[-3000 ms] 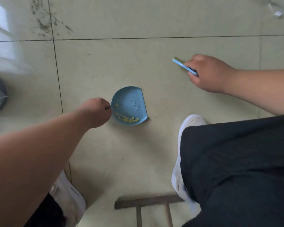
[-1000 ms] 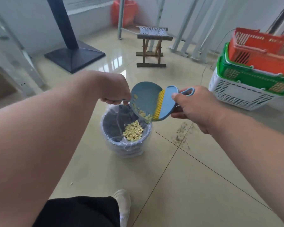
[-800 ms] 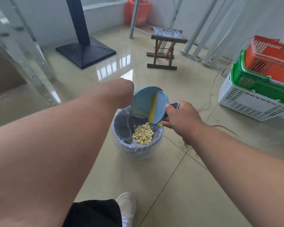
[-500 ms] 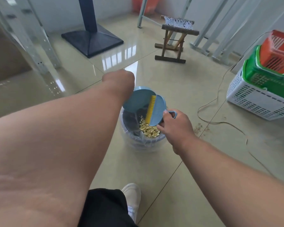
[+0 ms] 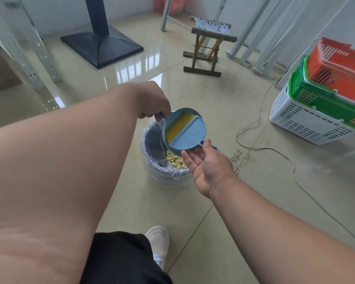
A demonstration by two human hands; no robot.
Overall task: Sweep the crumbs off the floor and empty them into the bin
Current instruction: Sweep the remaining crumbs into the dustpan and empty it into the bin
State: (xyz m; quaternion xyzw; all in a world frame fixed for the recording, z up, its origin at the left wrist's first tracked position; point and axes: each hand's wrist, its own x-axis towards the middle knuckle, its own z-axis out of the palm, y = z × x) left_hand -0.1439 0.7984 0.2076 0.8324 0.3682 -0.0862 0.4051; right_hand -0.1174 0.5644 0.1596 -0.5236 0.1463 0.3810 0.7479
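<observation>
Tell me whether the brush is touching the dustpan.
Touching. The head view shows the brush nested in the dustpan, yellow bristles lying against its inner face, over the bin.

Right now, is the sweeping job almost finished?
Nearly. Yellow crumbs already lie in the lined bin. The left hand holds the dustpan over it, with the brush nested inside; the right hand is open at the brush handle. Some dark specks are left on the floor beside the bin.
</observation>
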